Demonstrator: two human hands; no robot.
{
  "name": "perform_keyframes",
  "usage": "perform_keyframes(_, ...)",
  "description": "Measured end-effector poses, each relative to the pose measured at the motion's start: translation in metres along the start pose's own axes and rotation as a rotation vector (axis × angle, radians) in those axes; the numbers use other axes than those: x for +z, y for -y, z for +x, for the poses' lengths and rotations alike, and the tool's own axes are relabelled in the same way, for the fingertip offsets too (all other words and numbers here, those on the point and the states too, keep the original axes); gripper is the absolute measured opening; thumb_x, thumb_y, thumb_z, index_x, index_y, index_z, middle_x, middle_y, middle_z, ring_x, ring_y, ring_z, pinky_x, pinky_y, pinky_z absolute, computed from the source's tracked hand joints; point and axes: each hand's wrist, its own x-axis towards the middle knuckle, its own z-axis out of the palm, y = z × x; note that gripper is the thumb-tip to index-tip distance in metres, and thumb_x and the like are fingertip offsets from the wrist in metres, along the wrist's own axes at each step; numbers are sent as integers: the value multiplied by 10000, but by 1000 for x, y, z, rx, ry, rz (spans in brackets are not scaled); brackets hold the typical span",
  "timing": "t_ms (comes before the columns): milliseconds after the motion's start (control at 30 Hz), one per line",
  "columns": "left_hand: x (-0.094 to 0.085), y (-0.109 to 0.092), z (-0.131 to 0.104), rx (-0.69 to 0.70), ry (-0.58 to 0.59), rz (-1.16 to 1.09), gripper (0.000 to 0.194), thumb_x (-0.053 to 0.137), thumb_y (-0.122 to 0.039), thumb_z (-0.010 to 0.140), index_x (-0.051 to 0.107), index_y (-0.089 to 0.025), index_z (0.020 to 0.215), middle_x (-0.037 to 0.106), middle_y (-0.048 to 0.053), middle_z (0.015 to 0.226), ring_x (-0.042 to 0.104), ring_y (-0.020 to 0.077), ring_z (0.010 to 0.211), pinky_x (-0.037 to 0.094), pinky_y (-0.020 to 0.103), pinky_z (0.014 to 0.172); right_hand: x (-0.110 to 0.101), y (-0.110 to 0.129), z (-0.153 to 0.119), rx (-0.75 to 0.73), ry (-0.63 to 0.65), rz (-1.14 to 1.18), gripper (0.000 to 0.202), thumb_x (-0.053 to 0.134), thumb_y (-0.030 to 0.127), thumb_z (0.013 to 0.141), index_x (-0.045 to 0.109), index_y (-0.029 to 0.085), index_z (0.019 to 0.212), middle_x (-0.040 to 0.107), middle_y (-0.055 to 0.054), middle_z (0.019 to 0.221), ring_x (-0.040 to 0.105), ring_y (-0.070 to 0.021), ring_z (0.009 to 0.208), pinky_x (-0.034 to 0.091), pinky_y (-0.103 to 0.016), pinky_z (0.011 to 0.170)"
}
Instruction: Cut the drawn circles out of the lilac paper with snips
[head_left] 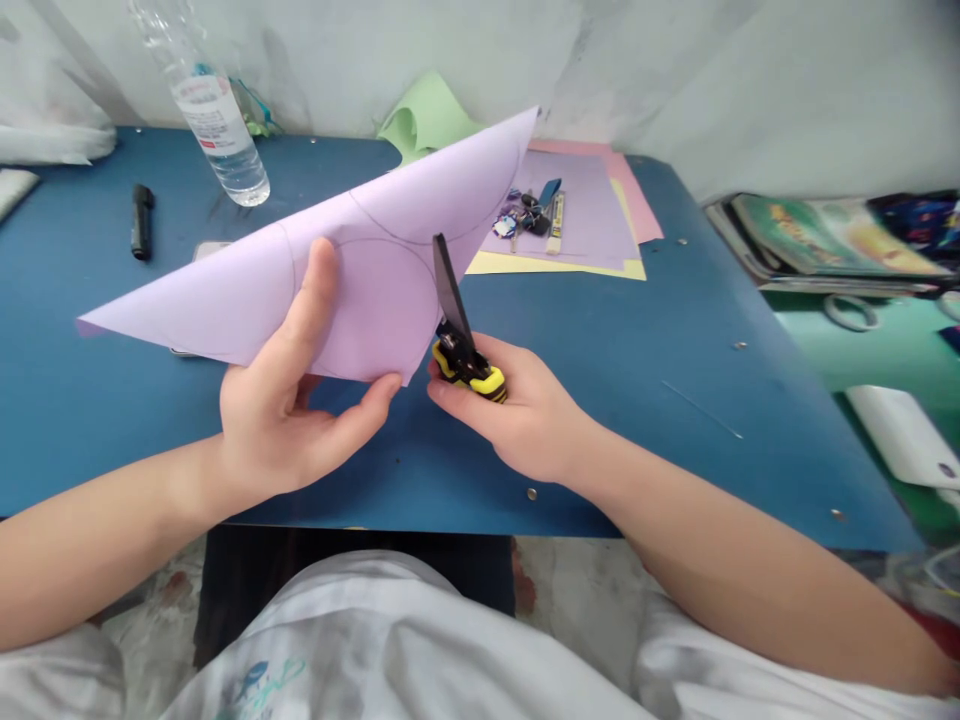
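Observation:
A sheet of purple paper [382,290] with curved pencil lines is held up above the blue table. My left hand [289,400] grips its lower edge, the thumb lying on the face turned to me and other fingers hidden behind it. Closed round the yellow and black handles of a pair of scissors [461,340] is my right hand [517,405]. One dark blade shows in front of the paper, pointing up beside a drawn curve near the right part of the sheet; the other blade is hidden.
On the blue table [600,400] are a water bottle [225,140], a black marker [142,222], curled green paper [427,115], and stacked coloured sheets [600,215] with small items on top. Magazines [825,235] and a white device [904,435] lie at the right.

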Motion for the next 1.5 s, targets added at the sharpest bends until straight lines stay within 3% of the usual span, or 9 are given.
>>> perform_keyframes(100, 0, -2, -1, -6, -6, -1, 1224, 1081, -585, 780, 462, -426, 1824, 536, -78, 1844, 326, 496, 1800, 637, 537, 1382, 1, 1, 0, 9, 8, 27, 260, 704, 524, 871, 638, 273, 854, 643, 37, 751, 555, -195, 712, 454, -383, 697)
perform_keyframes(300, -3, -2, 2, 87, 32, 35, 1106, 965, -609, 902, 394, -504, 1844, 454, -147, 1868, 570, 404, 1685, 524, 443, 1468, 3, 0, -1, 35, 47, 77, 265, 698, 533, 885, 626, 281, 842, 666, 26, 766, 624, -223, 772, 487, -398, 728)
perform_keyframes(567, -2, -10, 5, 41, -38, 44, 993, 977, -511, 935, 499, -460, 1804, 509, -143, 1829, 317, 365, 1838, 686, 427, 1330, 3, 2, -1, 27, 30, 41, 270, 676, 537, 873, 611, 276, 844, 625, 32, 749, 546, -203, 721, 454, -399, 710)
perform_keyframes(767, -6, -23, 14, 140, -12, 100, 961, 932, -279, 975, 485, -415, 1815, 485, -163, 1845, 566, 250, 1689, 541, 213, 1392, 3, 2, -3, 44, 24, 29, 279, 664, 541, 874, 603, 271, 844, 585, 43, 731, 501, -184, 705, 415, -386, 703)
perform_keyframes(900, -7, -21, 14, 76, 27, 137, 979, 897, -233, 1002, 429, -442, 1835, 441, -162, 1865, 544, 259, 1696, 608, 234, 1345, 3, 1, -3, 37, 22, 38, 269, 670, 531, 882, 606, 272, 847, 591, 42, 737, 507, -187, 708, 416, -391, 703)
perform_keyframes(1033, -3, -16, 11, 139, -61, 98, 996, 970, -414, 938, 492, -400, 1812, 499, -133, 1834, 566, 303, 1677, 680, 265, 1268, 4, 0, -2, 50, 23, 54, 283, 674, 542, 884, 598, 273, 840, 581, 45, 726, 497, -189, 703, 407, -397, 700)
perform_keyframes(1267, -9, -31, 13, 42, 0, 187, 919, 874, -251, 1026, 461, -533, 1797, 474, -200, 1834, 550, 286, 1705, 566, 400, 1450, 6, 0, -3, 52, 24, 61, 293, 670, 559, 883, 599, 276, 855, 589, 42, 757, 506, -192, 726, 421, -407, 719)
perform_keyframes(1400, -4, -30, 15, 69, -49, 156, 903, 954, -470, 991, 511, -496, 1777, 558, -146, 1803, 561, 295, 1699, 556, 423, 1461, 7, 0, -3, 42, 27, 69, 288, 669, 551, 895, 587, 280, 845, 587, 43, 754, 505, -189, 722, 421, -404, 709)
perform_keyframes(1500, 7, -35, 18, -57, 54, 133, 930, 894, -770, 953, 533, -480, 1760, 575, -96, 1811, 415, 334, 1778, 567, 516, 1461, 8, -2, -3, 32, 16, 56, 296, 667, 547, 903, 554, 287, 819, 554, 46, 740, 479, -184, 711, 406, -402, 698)
